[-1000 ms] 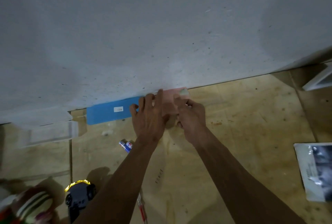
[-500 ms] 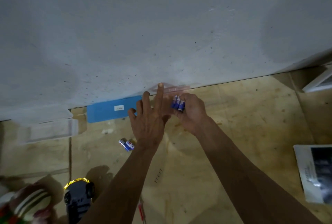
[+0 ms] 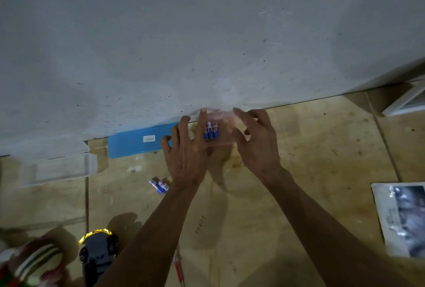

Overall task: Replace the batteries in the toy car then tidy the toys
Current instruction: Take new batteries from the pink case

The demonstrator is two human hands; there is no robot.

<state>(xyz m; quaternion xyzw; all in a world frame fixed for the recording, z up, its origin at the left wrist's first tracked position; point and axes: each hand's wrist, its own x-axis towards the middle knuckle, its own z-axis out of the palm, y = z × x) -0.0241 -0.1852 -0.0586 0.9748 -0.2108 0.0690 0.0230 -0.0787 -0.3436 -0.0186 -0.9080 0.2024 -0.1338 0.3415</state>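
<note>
While both hands, left hand (image 3: 187,158) and right hand (image 3: 255,146), hover spread and empty, batteries (image 3: 210,131) lie at the floor's wall edge; toy car (image 3: 97,255) waits near corner. Likely next: pick the batteries up.

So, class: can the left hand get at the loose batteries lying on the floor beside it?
Probably yes: the loose batteries lie uncovered on the floor just beside the left hand, whose fingers are straight and hold nothing.

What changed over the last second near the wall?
The right hand let go of the blue batteries, which now lie in the clear box, and drew back open. The left hand stayed flat beside them. The loose batteries and toy car stayed put.
</note>
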